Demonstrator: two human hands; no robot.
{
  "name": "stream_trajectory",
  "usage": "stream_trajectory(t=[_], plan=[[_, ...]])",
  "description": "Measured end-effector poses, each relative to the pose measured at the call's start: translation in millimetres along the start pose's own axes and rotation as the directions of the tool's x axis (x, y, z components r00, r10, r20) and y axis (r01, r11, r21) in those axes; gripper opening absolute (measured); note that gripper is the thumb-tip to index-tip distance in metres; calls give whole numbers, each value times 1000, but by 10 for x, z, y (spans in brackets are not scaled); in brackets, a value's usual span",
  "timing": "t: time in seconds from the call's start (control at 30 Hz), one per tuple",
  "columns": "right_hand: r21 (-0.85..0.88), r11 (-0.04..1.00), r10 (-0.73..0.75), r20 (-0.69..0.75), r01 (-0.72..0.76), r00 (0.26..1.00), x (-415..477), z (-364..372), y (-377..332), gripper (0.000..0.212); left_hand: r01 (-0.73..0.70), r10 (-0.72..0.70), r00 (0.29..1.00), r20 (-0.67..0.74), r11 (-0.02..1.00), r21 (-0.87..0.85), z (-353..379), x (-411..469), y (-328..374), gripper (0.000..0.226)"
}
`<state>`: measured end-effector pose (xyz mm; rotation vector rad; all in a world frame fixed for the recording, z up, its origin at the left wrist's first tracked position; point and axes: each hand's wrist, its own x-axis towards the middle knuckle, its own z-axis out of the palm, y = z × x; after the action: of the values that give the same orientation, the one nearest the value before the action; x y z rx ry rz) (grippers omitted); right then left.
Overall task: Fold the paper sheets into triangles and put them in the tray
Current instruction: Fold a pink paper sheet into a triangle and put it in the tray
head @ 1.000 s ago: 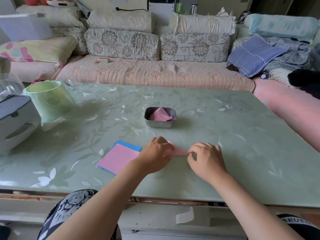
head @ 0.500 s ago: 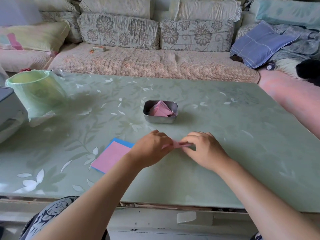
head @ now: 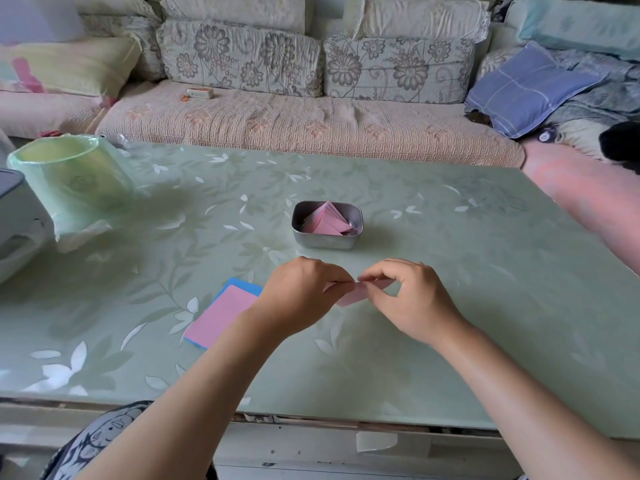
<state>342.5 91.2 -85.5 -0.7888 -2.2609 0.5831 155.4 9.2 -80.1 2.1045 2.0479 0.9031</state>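
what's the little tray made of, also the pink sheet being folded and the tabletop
The tray looks like metal: dull silver-grey finish, thin walls, rounded corners. The pink sheet is thin matte paper; it bends softly where it is held. The tabletop is smooth with a soft sheen and a pale green leaf print, perhaps glass or a plastic sheet; which one cannot be told.

Soft daylight is coming from the left; the pale-green plastic-lined bin [head: 72, 178] and the rectangular metal tray [head: 325, 242] are casting diffuse shadows rightward. The glossy green leaf-patterned table top [head: 467, 289] is showing mild sheen, and wide-angle distortion is bowing the floral fabric sofa [head: 311, 126] at the edges.
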Motion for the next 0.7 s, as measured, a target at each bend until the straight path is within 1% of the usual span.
stream_trajectory(t=[0.1,0.23,0.33,0.57,0.7], plan=[[22,1000,0,2,0,1000,-5,13,-84,5,25,-24,1000,17,999,-46,-29,-8,5,14],[28,999,44,-22,-43,999,4,-13,-132,7,57,-57,998,-16,997,-50,-66,-14,13,12],[7,999,36,-35,-36,999,-4,-10,-179,10,38,-39,999,-14,998,-41,-52,-23,54,13],[-67,998,16,-66,-21,998,6,-5,-238,9,25,-25,1000,1,1000,-7,-56,-21,67,12],[-107,994,28,-56,-34,998,28,-12,-233,9,9,-8,1000,-28,999,43,-75,-11,51,11]])
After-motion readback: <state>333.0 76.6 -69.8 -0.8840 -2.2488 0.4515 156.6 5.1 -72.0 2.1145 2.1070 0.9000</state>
